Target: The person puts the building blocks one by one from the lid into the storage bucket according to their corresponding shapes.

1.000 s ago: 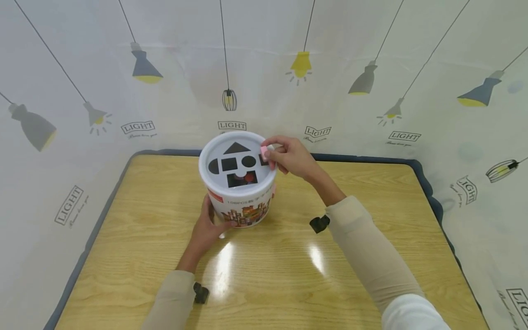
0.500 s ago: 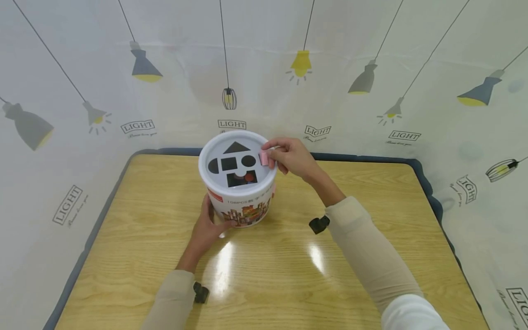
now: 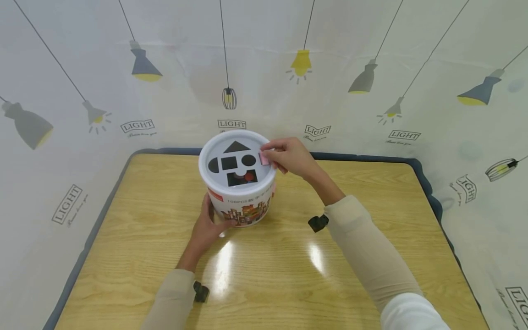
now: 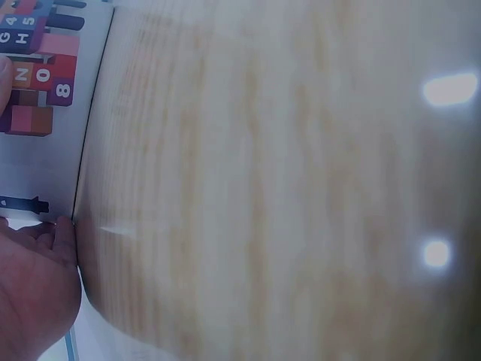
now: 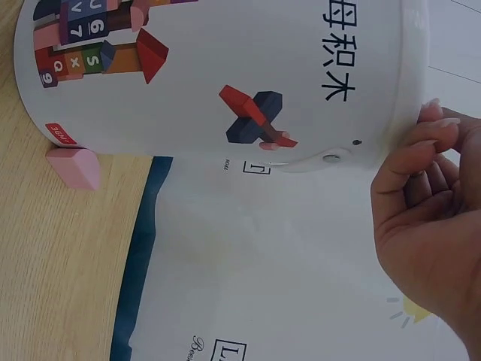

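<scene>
A white toy-block bucket (image 3: 247, 201) with a printed side stands upright on the table, its white lid (image 3: 217, 151) pierced by dark shaped holes. My left hand (image 3: 208, 229) grips the bucket low on its left side, thumb across the front; in the left wrist view only part of that hand (image 4: 37, 286) shows. At the lid's right edge, my right hand (image 3: 290, 158) pinches a pink block (image 3: 264, 159) that lies over the hole there. From the right wrist, the right hand (image 5: 428, 195) appears curled at the lid rim, and the pinched block is hidden.
Another pink block (image 5: 75, 168) lies on the wooden table (image 3: 288, 275) against the bucket's base. A pale curtain (image 3: 268, 91) printed with lamps hangs close behind the table. Inside the lid's largest hole, a red piece (image 3: 249, 176) shows.
The pink block in my right hand has tipped and come down over the lid's right-hand hole, which was partly uncovered before. My left hand keeps its hold on the bucket.
</scene>
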Demonstrator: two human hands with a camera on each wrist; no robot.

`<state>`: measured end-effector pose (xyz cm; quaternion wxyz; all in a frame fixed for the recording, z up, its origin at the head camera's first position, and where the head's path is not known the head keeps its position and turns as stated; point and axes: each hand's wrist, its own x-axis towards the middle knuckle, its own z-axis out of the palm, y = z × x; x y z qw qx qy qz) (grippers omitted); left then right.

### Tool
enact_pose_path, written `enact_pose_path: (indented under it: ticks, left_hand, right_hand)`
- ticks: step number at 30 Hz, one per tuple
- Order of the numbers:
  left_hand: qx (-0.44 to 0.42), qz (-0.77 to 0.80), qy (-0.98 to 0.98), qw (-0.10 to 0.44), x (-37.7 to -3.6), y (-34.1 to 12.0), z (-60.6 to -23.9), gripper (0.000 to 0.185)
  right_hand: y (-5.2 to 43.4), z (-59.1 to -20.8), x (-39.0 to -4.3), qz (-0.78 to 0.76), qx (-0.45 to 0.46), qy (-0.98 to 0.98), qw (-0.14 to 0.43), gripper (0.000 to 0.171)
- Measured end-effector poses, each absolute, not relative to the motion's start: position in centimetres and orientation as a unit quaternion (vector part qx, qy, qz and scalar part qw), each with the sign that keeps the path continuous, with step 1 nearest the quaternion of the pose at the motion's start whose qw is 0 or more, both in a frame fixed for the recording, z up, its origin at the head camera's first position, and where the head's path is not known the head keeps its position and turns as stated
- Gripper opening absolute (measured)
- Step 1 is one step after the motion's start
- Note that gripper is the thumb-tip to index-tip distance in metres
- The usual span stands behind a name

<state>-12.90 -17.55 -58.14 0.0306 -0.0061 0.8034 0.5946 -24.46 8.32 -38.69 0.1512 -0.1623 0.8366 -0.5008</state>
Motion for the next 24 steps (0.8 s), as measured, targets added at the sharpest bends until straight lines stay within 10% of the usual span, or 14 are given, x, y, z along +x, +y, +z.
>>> enact_pose_path:
  ticks: [24]
  left_hand:
    - [-0.002, 0.599, 0.800, 0.035, -12.7, -17.5, -57.4, 0.115]
  right_hand:
    - [8.5, -39.4, -24.2, -0.570, -0.097, 0.809, 0.104, 0.029]
